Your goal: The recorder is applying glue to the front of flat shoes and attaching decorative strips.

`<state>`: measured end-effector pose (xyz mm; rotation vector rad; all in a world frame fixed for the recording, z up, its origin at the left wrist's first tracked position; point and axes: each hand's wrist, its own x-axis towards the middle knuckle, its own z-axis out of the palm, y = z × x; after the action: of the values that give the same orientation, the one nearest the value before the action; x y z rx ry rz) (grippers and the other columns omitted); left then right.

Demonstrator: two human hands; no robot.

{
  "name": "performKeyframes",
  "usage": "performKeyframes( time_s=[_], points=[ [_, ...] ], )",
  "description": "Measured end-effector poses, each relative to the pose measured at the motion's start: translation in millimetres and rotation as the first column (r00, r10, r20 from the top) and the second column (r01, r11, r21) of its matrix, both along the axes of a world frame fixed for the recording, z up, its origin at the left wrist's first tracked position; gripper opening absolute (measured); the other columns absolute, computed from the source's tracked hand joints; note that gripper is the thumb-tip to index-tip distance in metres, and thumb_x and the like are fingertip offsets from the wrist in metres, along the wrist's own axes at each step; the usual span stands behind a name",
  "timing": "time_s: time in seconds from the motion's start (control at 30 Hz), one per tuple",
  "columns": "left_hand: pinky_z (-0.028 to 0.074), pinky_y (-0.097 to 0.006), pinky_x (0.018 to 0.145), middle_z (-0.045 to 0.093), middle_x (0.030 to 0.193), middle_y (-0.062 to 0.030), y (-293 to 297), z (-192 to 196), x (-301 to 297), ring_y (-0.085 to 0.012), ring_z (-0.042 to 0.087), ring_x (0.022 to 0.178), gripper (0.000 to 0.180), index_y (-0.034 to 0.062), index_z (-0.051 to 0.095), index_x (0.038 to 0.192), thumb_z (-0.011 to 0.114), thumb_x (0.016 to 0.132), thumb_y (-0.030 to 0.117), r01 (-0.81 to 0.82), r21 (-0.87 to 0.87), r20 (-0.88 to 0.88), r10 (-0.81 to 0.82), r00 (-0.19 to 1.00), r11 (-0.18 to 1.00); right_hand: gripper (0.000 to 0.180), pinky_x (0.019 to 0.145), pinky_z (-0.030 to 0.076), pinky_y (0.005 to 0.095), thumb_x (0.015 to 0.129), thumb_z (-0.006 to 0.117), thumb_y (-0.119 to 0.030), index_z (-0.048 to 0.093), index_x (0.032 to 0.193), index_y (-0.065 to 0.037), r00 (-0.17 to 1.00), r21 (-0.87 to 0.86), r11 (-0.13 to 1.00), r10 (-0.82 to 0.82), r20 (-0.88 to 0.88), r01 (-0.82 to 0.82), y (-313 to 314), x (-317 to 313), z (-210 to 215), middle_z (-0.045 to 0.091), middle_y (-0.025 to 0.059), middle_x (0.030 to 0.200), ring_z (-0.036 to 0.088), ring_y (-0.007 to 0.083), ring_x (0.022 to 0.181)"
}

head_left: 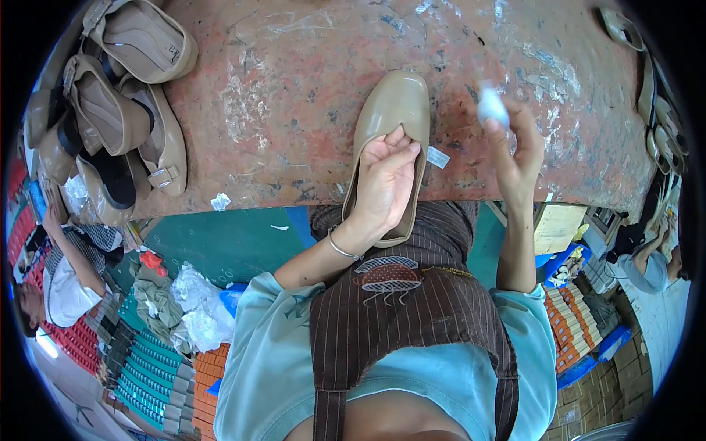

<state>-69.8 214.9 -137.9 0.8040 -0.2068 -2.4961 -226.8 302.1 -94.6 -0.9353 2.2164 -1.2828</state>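
A glossy beige square-toed shoe [397,99] lies toe away from me at the table's front edge, its heel end reaching over my lap. My left hand [388,176] is inside its opening, thumb and fingers closed at the throat of the upper and holding it. Some of those fingertips are hidden in the shoe. To the right, above the table, my right hand [521,151] grips a small white bottle-like object [493,109] between thumb and fingers. Motion blurs the object, so its exact kind is unclear. A small pale paper tag [437,157] lies against the shoe's right side.
The worn reddish table [294,88] carries a pile of beige buckled shoes [151,44] at left and more shoes [621,29] along its right edge. A person [73,275] is at far left, another [654,264] at far right. Crates of orange pieces [570,331] stand below.
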Motion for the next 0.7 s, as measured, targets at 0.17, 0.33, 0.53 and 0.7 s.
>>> performKeyframes(
  time_s=[0.17,0.33,0.53,0.7],
  points=[
    [0.042,-0.027,0.088,0.058,0.102,-0.0058,1.6,-9.8,0.2,-0.0134,0.055,0.096,0.019,0.0012,0.054,0.095,0.051,0.081,-0.012,0.001,0.014,-0.083,0.001,0.997,1.0,0.017,0.097,0.041,0.0338,0.09,0.052,-0.004,0.051,0.107,-0.001,0.984,-0.192,0.971,-0.158,-0.076,0.141,-21.0,-33.4,-48.0,0.061,0.0141,0.118,0.05,0.0239,0.12],
    [0.043,-0.026,0.085,0.059,0.093,-0.0037,0.4,0.2,3.0,-0.0132,0.056,0.09,0.016,0.0032,0.056,0.089,0.054,0.082,-0.011,-0.012,0.038,-0.021,0.013,1.0,0.999,0.028,0.11,0.015,0.0535,0.084,0.053,-0.002,0.049,0.111,-0.003,0.887,0.07,0.998,0.033,-0.46,-0.001,-34.8,-46.8,-65.7,0.052,0.0102,0.131,0.034,0.0345,0.132],
    [0.044,-0.028,0.088,0.062,0.094,-0.005,-0.9,-1.3,6.2,-0.014,0.057,0.093,0.015,0.0009,0.058,0.092,0.054,0.083,-0.01,-0.026,0.05,0.045,0.024,0.999,0.998,0.033,0.095,0.042,0.04,0.081,0.05,0.004,0.052,0.113,-0.001,0.897,-0.143,0.976,-0.206,-0.391,0.162,-46.6,-86.2,-54.1,0.058,0.0149,0.118,0.049,0.0372,0.117],
    [0.043,-0.027,0.089,0.061,0.095,-0.0061,1.1,3.0,-1.1,-0.0152,0.057,0.094,0.014,0.0005,0.057,0.092,0.052,0.084,-0.01,-0.015,0.051,0.085,0.01,0.996,0.999,0.026,0.083,0.046,0.0408,0.079,0.065,-0.017,0.061,0.101,-0.004,0.884,-0.084,0.986,-0.167,-0.436,0.145,-122.6,-144.5,-40.9,0.062,0.017,0.103,0.057,0.0346,0.099]
  ],
)
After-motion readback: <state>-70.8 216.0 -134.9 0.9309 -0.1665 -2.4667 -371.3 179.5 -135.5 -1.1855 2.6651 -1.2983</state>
